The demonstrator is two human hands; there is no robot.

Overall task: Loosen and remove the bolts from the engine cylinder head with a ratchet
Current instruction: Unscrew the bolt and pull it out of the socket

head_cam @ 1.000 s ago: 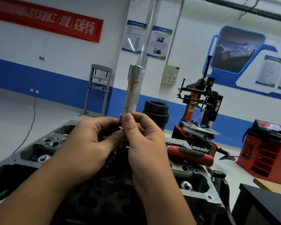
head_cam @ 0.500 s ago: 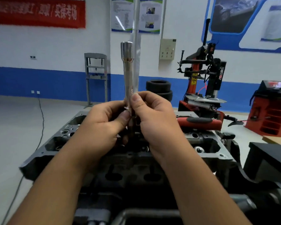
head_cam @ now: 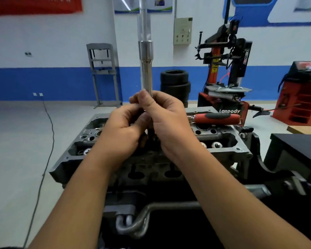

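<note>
Legible markings, head view: the word "Lanpody" in white letters stands on the dark lower body of the tyre changer machine (head_cam: 229,111), just behind the red-and-black tool handle (head_cam: 216,118) lying on the cylinder head (head_cam: 221,139). The word "power" in white, running vertically, stands on the black upright housing of the same machine, upper right of its column. The red banner (head_cam: 34,4) at upper left is cropped at the frame edge and its characters cannot be read. The wall posters (head_cam: 144,5) at top centre carry print too small and blurred to read. The grey wall box (head_cam: 183,30) bears a small emblem, not legible
</note>
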